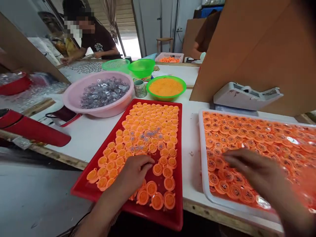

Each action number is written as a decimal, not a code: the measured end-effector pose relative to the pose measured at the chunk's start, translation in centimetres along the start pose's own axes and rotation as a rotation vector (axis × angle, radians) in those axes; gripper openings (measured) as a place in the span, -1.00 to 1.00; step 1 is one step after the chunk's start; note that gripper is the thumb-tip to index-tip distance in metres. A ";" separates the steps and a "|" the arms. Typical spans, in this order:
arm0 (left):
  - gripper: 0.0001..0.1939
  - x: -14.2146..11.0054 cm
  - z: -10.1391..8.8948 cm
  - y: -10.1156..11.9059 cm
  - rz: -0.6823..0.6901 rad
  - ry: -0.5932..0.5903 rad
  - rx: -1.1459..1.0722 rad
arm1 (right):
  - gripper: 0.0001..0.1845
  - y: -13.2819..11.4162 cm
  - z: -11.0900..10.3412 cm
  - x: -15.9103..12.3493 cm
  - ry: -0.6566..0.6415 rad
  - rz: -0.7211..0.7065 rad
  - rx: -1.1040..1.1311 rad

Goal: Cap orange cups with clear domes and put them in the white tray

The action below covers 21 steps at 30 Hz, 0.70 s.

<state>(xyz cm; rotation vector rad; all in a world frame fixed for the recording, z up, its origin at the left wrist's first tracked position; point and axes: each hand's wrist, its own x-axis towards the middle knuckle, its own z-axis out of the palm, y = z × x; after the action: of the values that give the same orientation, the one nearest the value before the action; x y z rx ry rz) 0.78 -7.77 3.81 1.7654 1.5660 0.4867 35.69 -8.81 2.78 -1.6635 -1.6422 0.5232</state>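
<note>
My left hand [135, 168] is over the red tray [178, 184], with the thumb and fingers curled together. Whatever is between those fingertips, if anything, I cannot make out. Rows of small round orange cup-like pieces [151, 188] with yellow-orange middles fill most of this tray, and a few in the middle carry clear shiny bits. My right hand [256, 169], slightly blurred, hovers over or touches flat orange discs [223, 186] with dark printed marks. Its fingers are stretched out and nothing shows in them. Those discs lie in a white tray [204, 177] on the right.
Behind the red tray stand a pink basin [116, 107] of clear-wrapped pieces, a metal cup [140, 89] and a green bowl [166, 96] of orange granules. A red bottle [37, 128] lies left. A tape dispenser [244, 95] rests by the cardboard panel [247, 49]. Co-workers sit across.
</note>
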 end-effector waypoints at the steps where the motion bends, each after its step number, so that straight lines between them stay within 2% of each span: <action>1: -0.78 -0.3 0.4 -0.3 0.000 -0.028 -0.007 | -0.81 -1.6 1.5 -0.3 -0.115 -0.105 0.019; 3: -0.76 -0.7 1.5 -1.1 0.008 -0.043 -0.022 | -0.79 -4.4 5.1 -0.1 -0.290 -0.263 0.035; 5: -0.64 -0.8 2.8 -2.1 0.025 -0.034 -0.010 | -0.77 -6.4 8.4 0.7 -0.377 -0.330 0.001; 7: -0.56 -0.7 4.0 -2.9 0.036 -0.028 0.011 | -0.78 -7.5 10.8 2.1 -0.389 -0.357 -0.081; 10: -0.56 -0.4 4.6 -3.3 0.048 -0.017 0.003 | -0.79 -8.1 12.8 4.2 -0.352 -0.374 -0.201; 13: -0.61 -0.6 3.6 -3.0 0.059 -0.003 -0.014 | -0.82 -8.8 14.2 5.3 -0.351 -0.371 -0.270; 16: -0.73 -1.2 2.0 -2.4 -0.002 0.013 -0.055 | -0.87 -9.7 15.5 5.0 -0.358 -0.363 -0.332; 21: -0.84 -2.0 0.2 -1.7 -0.105 0.019 -0.305 | -0.90 -10.6 16.9 4.1 -0.358 -0.335 -0.411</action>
<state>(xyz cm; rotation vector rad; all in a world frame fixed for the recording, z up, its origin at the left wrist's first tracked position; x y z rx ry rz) -0.64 -9.78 2.84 1.4447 1.4993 0.6546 16.59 -2.11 0.35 -1.5826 -2.3665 0.3415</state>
